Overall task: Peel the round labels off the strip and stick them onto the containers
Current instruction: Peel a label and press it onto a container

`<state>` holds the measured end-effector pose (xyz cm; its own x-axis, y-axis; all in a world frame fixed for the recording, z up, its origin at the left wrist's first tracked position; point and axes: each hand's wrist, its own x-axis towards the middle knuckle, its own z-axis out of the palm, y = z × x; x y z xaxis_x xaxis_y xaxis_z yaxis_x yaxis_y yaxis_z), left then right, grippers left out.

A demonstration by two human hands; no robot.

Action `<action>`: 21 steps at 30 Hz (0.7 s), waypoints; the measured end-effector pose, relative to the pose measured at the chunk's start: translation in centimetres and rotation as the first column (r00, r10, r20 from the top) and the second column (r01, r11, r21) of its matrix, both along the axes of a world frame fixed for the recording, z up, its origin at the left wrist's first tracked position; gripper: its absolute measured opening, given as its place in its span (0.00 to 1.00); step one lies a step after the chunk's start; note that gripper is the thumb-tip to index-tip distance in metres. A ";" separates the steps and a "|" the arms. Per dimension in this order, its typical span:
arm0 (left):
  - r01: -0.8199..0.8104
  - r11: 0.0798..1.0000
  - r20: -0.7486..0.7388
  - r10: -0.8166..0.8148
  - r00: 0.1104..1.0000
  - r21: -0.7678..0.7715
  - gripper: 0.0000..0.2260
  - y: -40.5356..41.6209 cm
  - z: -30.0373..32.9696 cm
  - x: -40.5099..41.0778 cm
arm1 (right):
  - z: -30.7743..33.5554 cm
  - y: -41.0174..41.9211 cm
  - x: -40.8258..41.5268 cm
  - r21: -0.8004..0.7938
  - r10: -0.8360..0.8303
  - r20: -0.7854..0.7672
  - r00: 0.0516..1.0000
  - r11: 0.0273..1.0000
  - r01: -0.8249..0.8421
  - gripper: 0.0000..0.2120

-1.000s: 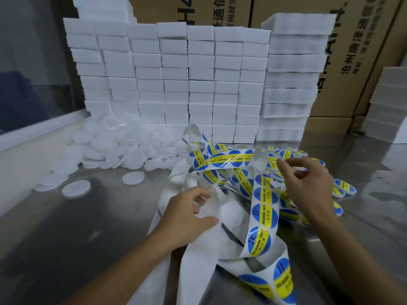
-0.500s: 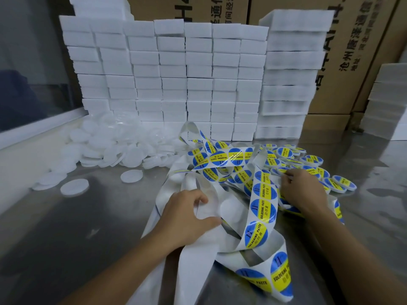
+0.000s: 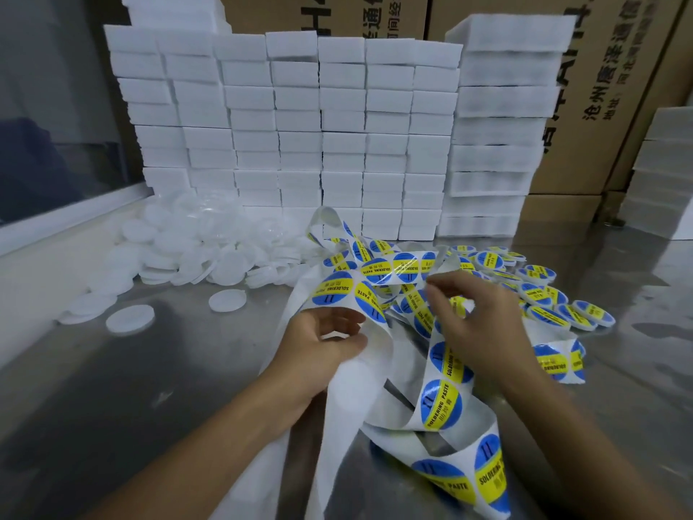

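Left hand [image 3: 322,347]: gripping the white label strip [image 3: 378,343] from beneath.
Right hand [image 3: 476,324]: fingers curling above the strip; grasp unclear.
Labelled containers [image 3: 555,305]: lying beside the right hand on the steel table [image 3: 112,407].

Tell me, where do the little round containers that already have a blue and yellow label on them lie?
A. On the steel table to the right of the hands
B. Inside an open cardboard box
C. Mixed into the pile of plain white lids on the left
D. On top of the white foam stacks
A: the labelled containers lie in a loose cluster on the table, right of the right hand and the label strip.
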<state>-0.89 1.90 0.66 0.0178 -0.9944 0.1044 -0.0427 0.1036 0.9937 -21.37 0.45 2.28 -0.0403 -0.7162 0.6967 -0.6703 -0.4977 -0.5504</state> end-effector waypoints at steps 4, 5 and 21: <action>0.120 0.992 -0.084 -0.123 0.989 -0.041 0.14 0.3 0.4 -0.3 | -0.1 1.2 2.5 0.148 0.350 0.133 0.927 0.918 -0.368 0.10; 0.135 0.990 -0.152 -0.138 0.979 -0.027 0.14 0.3 0.4 -0.4 | -0.1 1.4 2.9 0.178 0.407 0.207 0.890 0.879 -0.443 0.09; 0.341 0.938 -0.171 -0.345 0.923 -0.052 0.12 0.5 1.0 0.2 | 0.4 1.7 3.4 0.088 0.227 0.619 0.752 0.931 -0.354 0.02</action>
